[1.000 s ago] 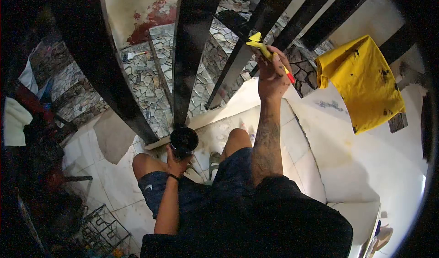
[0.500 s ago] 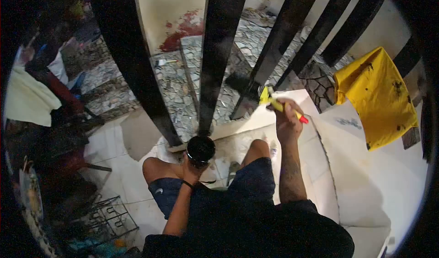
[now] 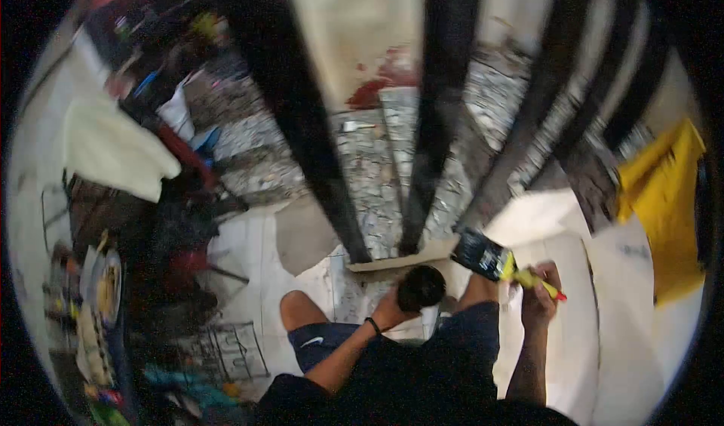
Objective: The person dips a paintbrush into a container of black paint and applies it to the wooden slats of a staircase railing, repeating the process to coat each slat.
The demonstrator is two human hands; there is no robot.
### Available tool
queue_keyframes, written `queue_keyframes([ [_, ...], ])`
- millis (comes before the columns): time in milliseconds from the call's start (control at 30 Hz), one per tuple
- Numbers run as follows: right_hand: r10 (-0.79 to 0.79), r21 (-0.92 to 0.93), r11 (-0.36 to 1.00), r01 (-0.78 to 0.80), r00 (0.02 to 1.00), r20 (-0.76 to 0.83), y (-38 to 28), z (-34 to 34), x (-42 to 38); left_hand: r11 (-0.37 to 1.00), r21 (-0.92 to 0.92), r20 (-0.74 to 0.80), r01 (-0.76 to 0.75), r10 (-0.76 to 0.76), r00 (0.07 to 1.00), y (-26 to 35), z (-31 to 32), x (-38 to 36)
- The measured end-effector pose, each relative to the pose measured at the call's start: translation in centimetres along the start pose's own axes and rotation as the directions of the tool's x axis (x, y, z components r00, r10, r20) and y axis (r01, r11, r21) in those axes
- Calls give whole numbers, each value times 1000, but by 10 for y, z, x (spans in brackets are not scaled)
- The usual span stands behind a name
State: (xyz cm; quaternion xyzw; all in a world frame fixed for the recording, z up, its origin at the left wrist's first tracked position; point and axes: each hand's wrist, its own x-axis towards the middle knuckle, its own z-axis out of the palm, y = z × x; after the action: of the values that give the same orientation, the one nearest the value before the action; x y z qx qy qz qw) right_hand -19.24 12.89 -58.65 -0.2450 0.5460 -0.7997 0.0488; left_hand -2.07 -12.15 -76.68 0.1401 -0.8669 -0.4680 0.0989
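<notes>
My left hand (image 3: 390, 313) is wrapped round a dark round container (image 3: 421, 289), held above my lap between the knees. To the right, my right hand (image 3: 540, 293) grips the yellow handle of a wide paintbrush (image 3: 483, 256). Its broad dark bristles point left, toward the container, with a gap between the two. Tall black slats (image 3: 441, 86) rise beyond my hands. A sheet of cardboard (image 3: 539, 218) lies behind the brush, near the foot of the slats.
A stained yellow cloth (image 3: 664, 207) hangs at the right. At the left are a pale cloth (image 3: 117, 147), a black wire rack (image 3: 230, 350) and a plate (image 3: 107, 286). Another brush (image 3: 358, 126) lies on the stone surface beyond the slats.
The view has swung left. My right hand has brought the brush away from the slats, down and closer to the container, which my left hand still holds.
</notes>
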Motion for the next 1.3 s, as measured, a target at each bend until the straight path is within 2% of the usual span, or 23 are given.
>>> queue_keyframes([
  [100, 35, -16, 999, -34, 996, 79, 18, 24, 10, 999, -8, 260, 48, -44, 965, -1, -22, 7],
  [133, 84, 71, 993, -97, 982, 168, 6, 65, 18, 996, -21, 329, 84, -72, 942, -3, -29, 10],
  [200, 145, -51, 989, -136, 913, 382, 19, 89, 29, 999, -42, 268, 24, -12, 963, -31, -27, 7],
  [267, 183, -135, 981, -137, 884, 431, 12, 142, 34, 999, -40, 182, -19, 26, 983, -26, -52, -3],
  [300, 98, -131, 991, -30, 826, 555, 3, 170, 40, 1000, -17, 170, 16, -13, 985, -25, -68, -8],
  [400, 130, -103, 991, -79, 655, 745, -45, 264, 51, 991, 33, 93, 133, -135, 986, -17, -114, -29],
  [433, 154, -227, 973, 29, 651, 744, -57, 284, 50, 984, 43, 63, 171, -174, 983, -12, -132, -38],
  [467, 198, -309, 946, 101, 573, 795, -82, 313, 57, 977, 46, 39, 208, -210, 977, -1, -147, -48],
  [500, 241, -371, 909, 189, 490, 838, -107, 343, 64, 955, -169, -29, 243, -251, 968, 12, -164, -55],
  [533, 150, -302, 912, 277, 459, 876, -119, 368, 66, 895, -379, -96, 235, -290, 952, 25, -182, -63],
  [600, 46, -193, 919, 345, 391, 919, -146, 408, 78, 804, -575, -341, 152, -405, 848, 54, -235, -83],
  [633, 123, -237, 948, 211, 445, 887, -163, 424, 81, 888, -404, -486, 220, -412, 771, 75, -265, -97],
  [667, 143, -253, 946, 204, 438, 888, -178, 445, 85, 807, -558, -561, 193, -538, 629, 98, -290, -105],
  [700, 164, -270, 942, 198, 430, 888, -194, 467, 89, 798, -552, -594, 243, -580, 557, 116, -319, -122],
  [733, 125, -244, 918, 312, 356, 926, -209, 490, 97, 828, -561, -735, -10, -492, 467, 119, -330, -130],
  [800, 178, -269, 940, 211, 371, 911, -246, 535, 94, 916, -149, -880, 372, -295, 373, 154, -376, -157],
  [867, 37, -128, 935, 332, 268, 963, -262, 572, 99, 894, -124, -944, 430, -239, 225, 165, -414, -188],
  [933, -172, 83, 950, 302, 282, 944, -264, 607, 85, 911, -163, -966, 380, -225, 126, 173, -448, -217],
  [1000, -222, 174, 917, 360, 97, 970, -276, 644, 75, 949, -172, -980, 263, -192, 51, 179, -469, -242],
  [1100, -283, 292, 952, 96, -96, 954, -300, 712, 37, 968, -234, -972, 87, -229, -62, 177, -486, -274],
  [1200, -336, 373, 927, 44, -345, 876, -311, 753, 3, 926, -370, -909, -80, -378, -174, 163, -490, -305],
  [1233, -319, 368, 929, 29, -438, 840, -310, 764, -7, 944, -307, -942, 119, -284, -179, 164, -491, -318],
  [1300, -280, 359, 933, 10, -608, 743, -304, 788, -27, 822, -231, -973, 521, -182, -143, 196, -501, -333],
])
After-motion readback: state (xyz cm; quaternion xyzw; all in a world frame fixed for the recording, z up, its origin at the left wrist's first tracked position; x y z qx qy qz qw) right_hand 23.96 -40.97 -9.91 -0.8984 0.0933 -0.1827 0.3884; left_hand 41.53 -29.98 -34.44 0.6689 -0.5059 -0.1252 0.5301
